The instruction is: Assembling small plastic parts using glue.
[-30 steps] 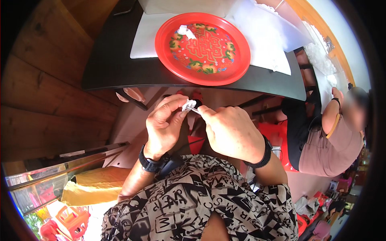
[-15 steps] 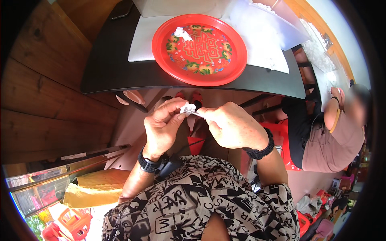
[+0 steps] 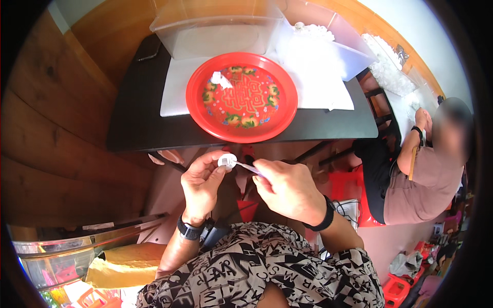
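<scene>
white disc [image 3: 226,162]: greyish centre, facing camera, in left hand [image 3: 202,186]
slim shiny tool [image 3: 248,168]: slanted, tip at disc, in right hand [image 3: 291,194]

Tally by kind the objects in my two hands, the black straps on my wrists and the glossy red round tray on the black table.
Small white round piece, left hand: 1
Slim shiny tool, right hand: 1
Black wrist straps: 2
Glossy red round tray: 1
Total: 5
</scene>
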A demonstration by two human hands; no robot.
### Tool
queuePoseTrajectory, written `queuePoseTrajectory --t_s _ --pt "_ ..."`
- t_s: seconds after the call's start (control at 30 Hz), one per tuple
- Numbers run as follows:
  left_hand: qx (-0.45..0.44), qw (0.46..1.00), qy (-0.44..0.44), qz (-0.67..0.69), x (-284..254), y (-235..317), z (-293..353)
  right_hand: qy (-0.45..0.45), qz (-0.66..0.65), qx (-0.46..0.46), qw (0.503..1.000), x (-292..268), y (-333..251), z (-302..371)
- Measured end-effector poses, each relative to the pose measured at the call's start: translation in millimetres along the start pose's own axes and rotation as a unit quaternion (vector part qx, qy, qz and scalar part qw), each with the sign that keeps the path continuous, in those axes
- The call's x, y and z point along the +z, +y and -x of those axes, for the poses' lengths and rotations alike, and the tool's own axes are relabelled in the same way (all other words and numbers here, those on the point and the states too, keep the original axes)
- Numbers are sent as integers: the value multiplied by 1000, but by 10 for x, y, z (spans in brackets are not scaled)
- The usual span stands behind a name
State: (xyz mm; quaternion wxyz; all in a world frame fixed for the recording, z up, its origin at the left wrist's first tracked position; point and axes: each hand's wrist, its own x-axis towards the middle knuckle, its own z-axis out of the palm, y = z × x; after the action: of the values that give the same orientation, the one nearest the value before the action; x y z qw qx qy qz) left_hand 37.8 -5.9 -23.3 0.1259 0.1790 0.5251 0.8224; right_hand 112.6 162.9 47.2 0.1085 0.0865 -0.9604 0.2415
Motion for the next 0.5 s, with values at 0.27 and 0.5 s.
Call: queuePoseTrajectory --t_s 0.27,0.5 --pt "1 993 -102 62 178 130 -40 116 -302 43 945 160 70 -139" --pt "88 995 -15 -35 116 239 -178 75 -205 31 975 -279 249 -390"
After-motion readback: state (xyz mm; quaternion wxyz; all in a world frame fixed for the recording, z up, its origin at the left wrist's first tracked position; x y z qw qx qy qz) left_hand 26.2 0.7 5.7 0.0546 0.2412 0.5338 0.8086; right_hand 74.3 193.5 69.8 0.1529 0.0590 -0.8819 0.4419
